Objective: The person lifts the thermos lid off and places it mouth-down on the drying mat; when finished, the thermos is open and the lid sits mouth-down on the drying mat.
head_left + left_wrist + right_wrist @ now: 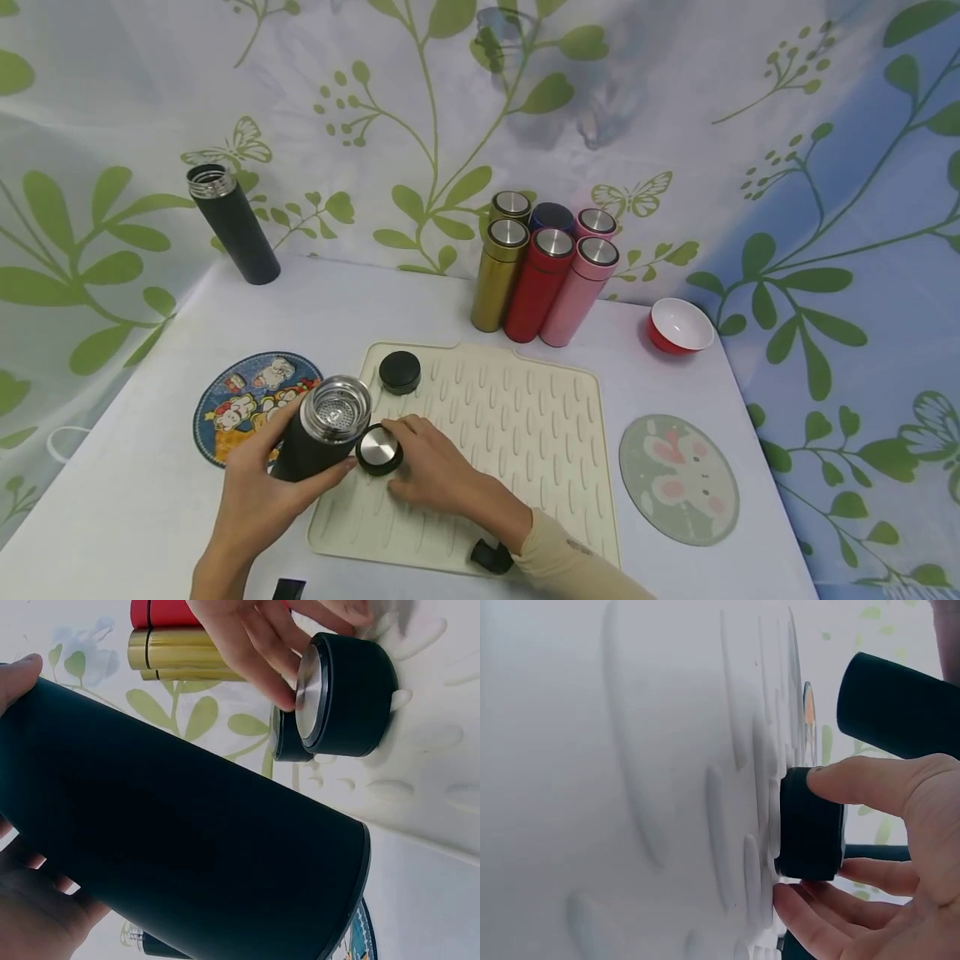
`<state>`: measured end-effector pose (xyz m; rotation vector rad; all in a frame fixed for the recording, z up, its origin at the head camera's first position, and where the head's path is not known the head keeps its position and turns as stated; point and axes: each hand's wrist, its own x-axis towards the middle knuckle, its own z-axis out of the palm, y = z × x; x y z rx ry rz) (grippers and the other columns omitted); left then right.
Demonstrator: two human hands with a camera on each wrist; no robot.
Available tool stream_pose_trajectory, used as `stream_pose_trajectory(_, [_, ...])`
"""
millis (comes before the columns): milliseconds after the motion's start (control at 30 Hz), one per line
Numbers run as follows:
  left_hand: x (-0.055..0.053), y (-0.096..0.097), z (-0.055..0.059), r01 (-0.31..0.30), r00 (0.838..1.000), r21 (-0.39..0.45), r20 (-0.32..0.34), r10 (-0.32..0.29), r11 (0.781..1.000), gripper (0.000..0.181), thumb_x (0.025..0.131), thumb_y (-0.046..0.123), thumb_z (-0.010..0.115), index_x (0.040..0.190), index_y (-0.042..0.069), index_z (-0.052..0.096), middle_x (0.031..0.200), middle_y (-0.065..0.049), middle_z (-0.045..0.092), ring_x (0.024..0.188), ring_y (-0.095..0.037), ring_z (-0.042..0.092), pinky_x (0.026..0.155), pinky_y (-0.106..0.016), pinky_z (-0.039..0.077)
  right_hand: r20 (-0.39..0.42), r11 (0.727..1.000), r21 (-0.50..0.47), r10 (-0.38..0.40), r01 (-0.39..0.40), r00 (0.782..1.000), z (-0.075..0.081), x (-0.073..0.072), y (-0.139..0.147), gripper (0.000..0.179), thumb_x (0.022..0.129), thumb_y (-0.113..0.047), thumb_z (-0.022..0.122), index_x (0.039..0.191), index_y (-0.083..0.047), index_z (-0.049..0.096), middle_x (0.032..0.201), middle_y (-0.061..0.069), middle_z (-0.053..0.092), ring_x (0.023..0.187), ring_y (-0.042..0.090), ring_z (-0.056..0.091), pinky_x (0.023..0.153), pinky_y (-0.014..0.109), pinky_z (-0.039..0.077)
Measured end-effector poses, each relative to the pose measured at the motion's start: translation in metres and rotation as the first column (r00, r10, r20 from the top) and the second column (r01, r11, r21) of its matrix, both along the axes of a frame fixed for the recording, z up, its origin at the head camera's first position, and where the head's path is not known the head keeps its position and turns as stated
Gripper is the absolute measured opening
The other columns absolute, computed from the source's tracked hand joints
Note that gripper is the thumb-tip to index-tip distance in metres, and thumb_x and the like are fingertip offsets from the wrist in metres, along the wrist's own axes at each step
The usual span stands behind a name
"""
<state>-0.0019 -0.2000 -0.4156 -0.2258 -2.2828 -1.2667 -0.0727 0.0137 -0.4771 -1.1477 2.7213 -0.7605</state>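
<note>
My left hand (258,492) grips a black thermos flask (300,454) by its body, tilted and lifted above the left edge of the cream draining mat (525,400). The flask has no lid on, and a steel strainer shows in its mouth. On the mat beside it stands a black lid with a silver top (378,450). My right hand (438,471) holds this lid between thumb and fingers; in the right wrist view the thumb lies on the lid's side (806,825). A second black lid (400,372) sits farther back on the mat.
Another lidless black flask (240,233) stands at the back left. Several capped flasks, among them a red one (534,292), stand together at the back. A red-and-white bowl (678,327), a rabbit placemat (678,479) and a blue cartoon placemat (217,400) lie around the draining mat.
</note>
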Motion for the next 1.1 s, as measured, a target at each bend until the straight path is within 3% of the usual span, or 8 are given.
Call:
stream_pose_trajectory(200, [-0.001, -0.001, 0.002, -0.019, 1.000, -0.003, -0.008, 0.019, 1.000, 0.097, 0.051, 0.000, 0.098, 0.139, 0.010, 0.059, 0.122, 0.012, 0.064, 0.107, 0.000, 0.060, 0.086, -0.010, 0.043, 0.004, 0.999, -0.033, -0.016, 0.016, 1.000, 0.002, 0.003, 0.014, 0.075, 0.081, -0.026, 0.083, 0.144, -0.005, 0.049, 0.127, 0.003, 0.057, 0.117, 0.013, 0.054, 0.099, 0.026, 0.046])
stream_pose_trajectory(400, [-0.005, -0.006, 0.001, -0.006, 1.000, 0.013, 0.009, 0.005, 1.000, 0.096, 0.053, 0.000, 0.097, 0.140, 0.012, 0.058, 0.123, 0.004, 0.066, 0.110, -0.001, 0.059, 0.089, -0.011, 0.042, 0.018, 0.998, -0.040, -0.051, 0.052, 0.999, 0.005, 0.008, 0.038, 0.067, 0.083, -0.024, 0.079, 0.141, -0.006, 0.053, 0.125, 0.003, 0.058, 0.116, 0.014, 0.056, 0.096, 0.030, 0.048])
stream_pose_trajectory(700, [-0.009, -0.013, -0.003, -0.074, 0.997, 0.014, 0.026, 0.074, 0.997, 0.095, 0.053, -0.002, 0.096, 0.139, 0.010, 0.058, 0.120, 0.002, 0.065, 0.109, 0.000, 0.057, 0.091, -0.010, 0.040, 0.077, 0.986, -0.088, -0.134, 0.140, 0.988, 0.004, 0.017, 0.078, 0.052, 0.087, -0.023, 0.078, 0.133, -0.009, 0.061, 0.125, -0.001, 0.059, 0.117, 0.013, 0.056, 0.095, 0.034, 0.050])
stream_pose_trajectory(933, [-0.012, -0.017, -0.006, -0.140, 0.987, 0.037, 0.089, 0.136, 0.989, 0.096, 0.056, -0.002, 0.095, 0.142, 0.015, 0.056, 0.122, 0.005, 0.064, 0.106, -0.001, 0.056, 0.086, -0.010, 0.040, 0.083, 0.948, -0.162, -0.262, 0.272, 0.961, 0.007, 0.018, 0.118, 0.045, 0.086, -0.018, 0.080, 0.127, -0.009, 0.065, 0.123, -0.003, 0.060, 0.106, 0.015, 0.062, 0.081, 0.031, 0.054])
stream_pose_trajectory(1100, [-0.017, -0.023, -0.005, -0.136, 0.988, 0.049, 0.084, 0.132, 0.990, 0.095, 0.058, -0.005, 0.094, 0.142, 0.014, 0.055, 0.126, 0.010, 0.061, 0.113, -0.001, 0.054, 0.091, -0.011, 0.040, 0.030, 0.905, -0.182, -0.387, 0.386, 0.922, 0.006, 0.019, 0.150, 0.044, 0.082, -0.014, 0.083, 0.123, -0.008, 0.068, 0.119, -0.001, 0.063, 0.105, 0.017, 0.063, 0.077, 0.033, 0.056])
